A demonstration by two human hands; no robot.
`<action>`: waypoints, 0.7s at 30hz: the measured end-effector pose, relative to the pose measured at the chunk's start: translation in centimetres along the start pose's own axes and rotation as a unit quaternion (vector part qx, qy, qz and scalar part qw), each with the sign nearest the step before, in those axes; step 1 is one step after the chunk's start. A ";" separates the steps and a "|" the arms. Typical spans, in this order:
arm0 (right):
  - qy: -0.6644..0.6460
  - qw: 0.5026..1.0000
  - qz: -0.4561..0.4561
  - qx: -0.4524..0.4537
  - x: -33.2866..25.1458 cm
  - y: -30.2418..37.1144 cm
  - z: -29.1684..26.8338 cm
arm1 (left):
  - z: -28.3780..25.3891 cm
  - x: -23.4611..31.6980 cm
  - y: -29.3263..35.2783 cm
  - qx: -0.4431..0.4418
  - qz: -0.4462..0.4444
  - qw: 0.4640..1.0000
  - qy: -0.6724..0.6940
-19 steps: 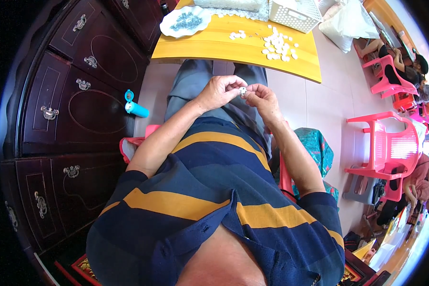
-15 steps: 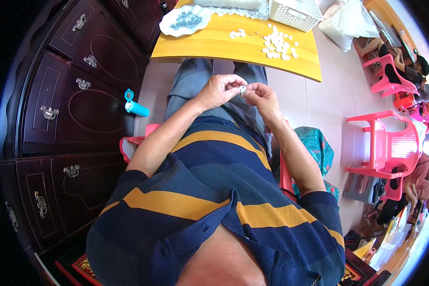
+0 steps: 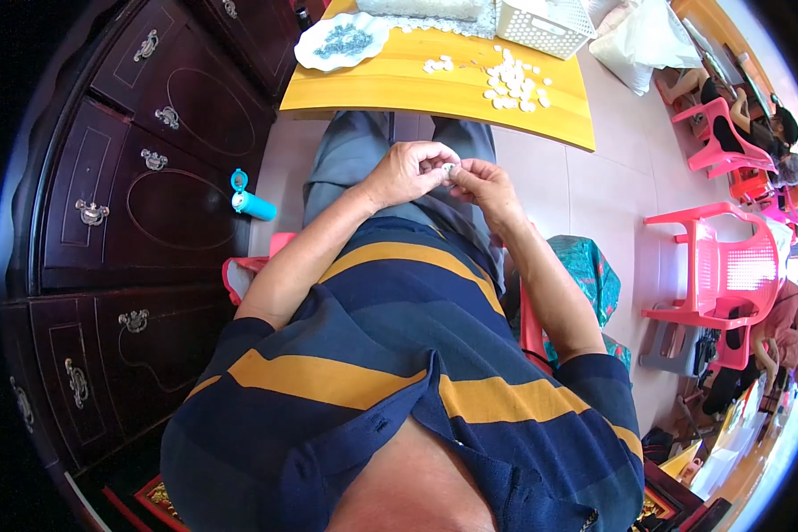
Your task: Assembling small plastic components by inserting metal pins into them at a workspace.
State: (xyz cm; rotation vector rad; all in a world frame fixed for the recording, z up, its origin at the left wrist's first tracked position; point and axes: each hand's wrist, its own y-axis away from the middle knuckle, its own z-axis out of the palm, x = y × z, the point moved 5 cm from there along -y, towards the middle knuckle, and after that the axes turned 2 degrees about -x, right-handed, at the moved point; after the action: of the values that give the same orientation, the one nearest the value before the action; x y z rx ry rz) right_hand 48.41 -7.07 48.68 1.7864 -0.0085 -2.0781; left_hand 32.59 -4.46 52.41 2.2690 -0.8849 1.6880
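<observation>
Above my lap, my left hand (image 3: 410, 172) and my right hand (image 3: 488, 190) meet with their fingertips pinched round one small white round piece (image 3: 449, 168). Fingers cover part of it, and its exact kind is too small to make out. Beyond my hands, on the yellow table (image 3: 363, 93), lies a loose spread of similar small white pieces (image 3: 511, 82). A smaller cluster of white pieces (image 3: 438, 64) sits left of it. At the table's far left, a white scalloped dish (image 3: 315, 55) holds a heap of small grey-blue bits (image 3: 344, 40).
A white perforated basket (image 3: 545, 31) stands at the table's back right, beside a clear tray (image 3: 434, 9). Dark wooden cabinets (image 3: 151, 204) rise at my left, with a turquoise bottle (image 3: 255, 206) near them. Pink plastic chairs (image 3: 718, 262), a white sack (image 3: 643, 44) and seated people are at right.
My fingertips have shifted slightly round the small white piece, which is turned a little and more covered. The table's contents look the same.
</observation>
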 end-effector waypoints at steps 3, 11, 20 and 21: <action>-0.020 1.000 0.011 0.007 0.5 -0.2 -0.3 | 0.1 1.3 0.2 0.011 0.016 0.998 -0.065; -0.064 0.998 0.016 -0.017 1.0 -0.5 -0.4 | 0.6 2.2 0.5 0.063 0.090 0.949 -0.296; -0.135 0.989 0.064 -0.008 0.8 0.0 -0.1 | 0.6 2.5 0.5 0.054 0.101 0.950 -0.290; -0.137 0.989 0.064 -0.007 0.9 0.0 -0.1 | 0.6 2.5 0.5 0.056 0.105 0.950 -0.289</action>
State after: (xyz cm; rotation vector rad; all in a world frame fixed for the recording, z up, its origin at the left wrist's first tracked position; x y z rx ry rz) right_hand 48.44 -7.31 47.80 1.4393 -0.1798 -2.2045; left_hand 33.22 -6.06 54.45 2.9028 -1.2010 1.1610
